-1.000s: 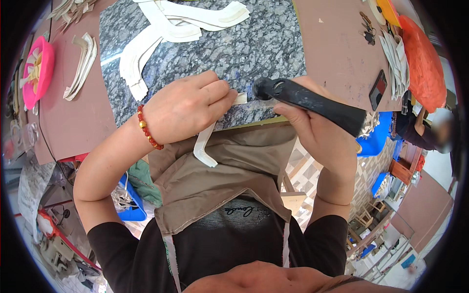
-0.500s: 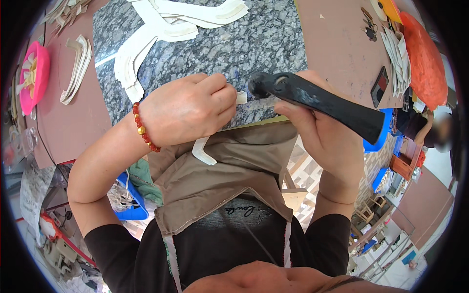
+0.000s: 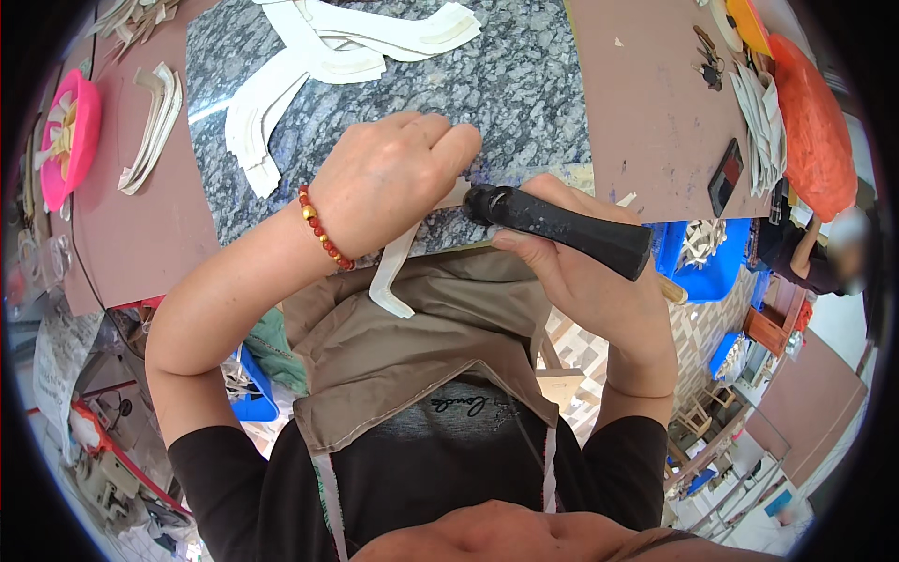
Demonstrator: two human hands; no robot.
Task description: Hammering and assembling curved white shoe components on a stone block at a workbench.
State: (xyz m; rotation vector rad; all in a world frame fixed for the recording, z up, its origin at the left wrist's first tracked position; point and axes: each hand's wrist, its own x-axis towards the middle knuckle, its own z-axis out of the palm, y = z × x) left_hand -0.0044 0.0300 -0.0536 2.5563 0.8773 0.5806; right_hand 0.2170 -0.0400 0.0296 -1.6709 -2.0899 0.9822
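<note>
My left hand [image 3: 389,178], a beaded bracelet at its wrist, is closed over a pale, bent strip [image 3: 389,281] at the near edge of a grey speckled stone slab [image 3: 524,94]. One end of the strip hangs over the brown apron on my lap; its other end shows beyond my fingers, beside the hammer. My fingertips are hidden. Wrapped round a black hammer [image 3: 571,229] is my right hand [image 3: 599,290]. The hammer's round face is low by the strip's end, close to my left fingers; whether it touches cannot be seen.
Stacked white curved strips [image 3: 314,61] lie on the slab, with another bundle [image 3: 154,126] to its left. A pink basket [image 3: 75,140] stands far left. At right are a phone [image 3: 726,178], keys [image 3: 709,61], an orange-red bag [image 3: 810,126] and a blue bin [image 3: 712,267]. Another person [image 3: 796,244] is beyond.
The hammer has come down and left toward the strip's end. My left hand has shifted right and slightly away from me, and more of the hanging strip shows.
</note>
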